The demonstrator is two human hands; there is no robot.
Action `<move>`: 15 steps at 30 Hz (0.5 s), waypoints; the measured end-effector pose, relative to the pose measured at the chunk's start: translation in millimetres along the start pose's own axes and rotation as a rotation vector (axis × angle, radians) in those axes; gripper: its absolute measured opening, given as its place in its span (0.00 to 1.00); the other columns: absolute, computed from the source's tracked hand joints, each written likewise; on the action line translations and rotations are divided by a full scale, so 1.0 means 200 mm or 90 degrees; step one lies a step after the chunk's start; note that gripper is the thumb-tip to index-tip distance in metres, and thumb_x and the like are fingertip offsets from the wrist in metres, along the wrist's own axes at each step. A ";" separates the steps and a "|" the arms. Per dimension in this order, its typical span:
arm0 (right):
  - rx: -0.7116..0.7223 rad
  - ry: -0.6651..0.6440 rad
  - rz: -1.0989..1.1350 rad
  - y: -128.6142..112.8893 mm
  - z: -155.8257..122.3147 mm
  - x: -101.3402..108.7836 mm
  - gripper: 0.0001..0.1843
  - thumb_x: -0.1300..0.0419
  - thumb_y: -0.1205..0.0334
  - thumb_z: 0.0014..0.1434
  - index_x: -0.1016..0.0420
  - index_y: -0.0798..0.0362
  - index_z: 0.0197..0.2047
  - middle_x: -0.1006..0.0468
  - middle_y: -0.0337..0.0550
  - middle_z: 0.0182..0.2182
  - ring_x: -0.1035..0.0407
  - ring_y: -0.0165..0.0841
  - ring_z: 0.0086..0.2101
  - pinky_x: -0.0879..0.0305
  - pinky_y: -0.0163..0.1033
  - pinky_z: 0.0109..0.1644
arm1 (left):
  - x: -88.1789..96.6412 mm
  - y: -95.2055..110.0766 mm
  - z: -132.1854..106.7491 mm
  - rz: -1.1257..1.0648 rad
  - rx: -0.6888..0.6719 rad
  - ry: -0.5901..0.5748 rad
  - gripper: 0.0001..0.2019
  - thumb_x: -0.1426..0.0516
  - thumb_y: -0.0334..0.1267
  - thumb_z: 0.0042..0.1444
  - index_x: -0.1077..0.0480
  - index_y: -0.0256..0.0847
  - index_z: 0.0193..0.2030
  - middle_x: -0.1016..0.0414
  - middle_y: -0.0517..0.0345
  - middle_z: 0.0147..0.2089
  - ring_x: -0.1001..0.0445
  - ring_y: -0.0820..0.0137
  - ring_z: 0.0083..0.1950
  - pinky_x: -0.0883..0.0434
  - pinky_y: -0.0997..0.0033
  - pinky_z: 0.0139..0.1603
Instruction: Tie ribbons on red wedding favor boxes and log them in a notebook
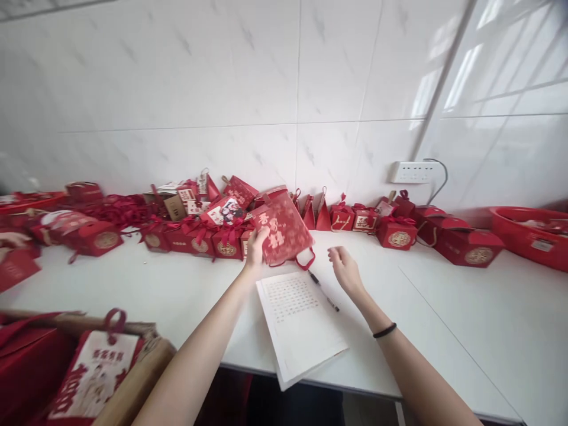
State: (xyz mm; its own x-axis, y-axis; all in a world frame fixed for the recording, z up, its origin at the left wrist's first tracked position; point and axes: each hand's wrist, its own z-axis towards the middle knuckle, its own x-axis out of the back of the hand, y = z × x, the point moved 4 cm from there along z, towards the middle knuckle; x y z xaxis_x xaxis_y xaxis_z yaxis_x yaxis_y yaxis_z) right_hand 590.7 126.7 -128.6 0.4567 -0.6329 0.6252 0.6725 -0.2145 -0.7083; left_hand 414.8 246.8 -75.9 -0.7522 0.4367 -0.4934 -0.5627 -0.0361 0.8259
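Note:
My left hand [256, 248] is closed on the near left edge of a red gift bag [284, 231] with gold characters. The bag is tilted above the table, its red ribbon handle [306, 260] hanging at the lower right. To the right of the bag, apart from it, my right hand [345, 269] is raised with its fingers curled in and nothing visible in them. Below the bag lies a notebook [306, 331] with rows of handwriting on its page. A black pen [323, 291] rests on the table beside the notebook's upper right edge.
Red gift boxes [199, 241] with ribbons line the wall, and more boxes [461, 239] stand at right. A red plastic basin [528, 239] sits far right. At lower left is an open cardboard carton [146, 361]. Another person's hand [13, 239] shows at the left edge.

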 end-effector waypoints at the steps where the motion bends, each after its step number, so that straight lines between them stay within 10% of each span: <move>1: -0.005 -0.047 -0.062 0.01 0.00 -0.03 0.17 0.58 0.59 0.62 0.34 0.59 0.44 0.30 0.55 0.42 0.34 0.38 0.44 0.39 0.40 0.47 | -0.02 0.05 0.01 -0.069 0.030 0.026 0.09 0.42 0.40 0.45 0.31 0.38 0.33 0.24 0.59 0.32 0.25 0.70 0.32 0.28 0.71 0.36; 7: 0.006 -0.188 -0.167 0.00 -0.10 -0.14 0.15 0.47 0.65 0.55 0.32 0.62 0.46 0.29 0.62 0.40 0.33 0.50 0.42 0.41 0.45 0.40 | -0.22 0.33 -0.03 -0.176 0.194 0.002 0.05 0.47 0.36 0.50 0.35 0.37 0.29 0.28 0.58 0.23 0.27 0.70 0.24 0.28 0.71 0.25; 15: 0.066 -0.197 -0.092 0.00 -0.09 -0.11 0.20 0.57 0.73 0.55 0.36 0.58 0.49 0.27 0.45 0.25 0.31 0.37 0.28 0.42 0.37 0.33 | -0.37 0.39 -0.29 -0.102 0.344 -0.081 0.03 0.48 0.33 0.49 0.36 0.36 0.28 0.31 0.58 0.21 0.29 0.70 0.22 0.31 0.72 0.22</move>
State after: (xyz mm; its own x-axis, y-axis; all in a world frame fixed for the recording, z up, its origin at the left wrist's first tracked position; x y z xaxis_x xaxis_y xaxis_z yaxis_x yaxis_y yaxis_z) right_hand 570.7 128.0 -149.2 0.4964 -0.3428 0.7975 0.7916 -0.1983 -0.5780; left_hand 407.9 159.4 9.0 -0.6063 0.5041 -0.6150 -0.3868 0.4887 0.7820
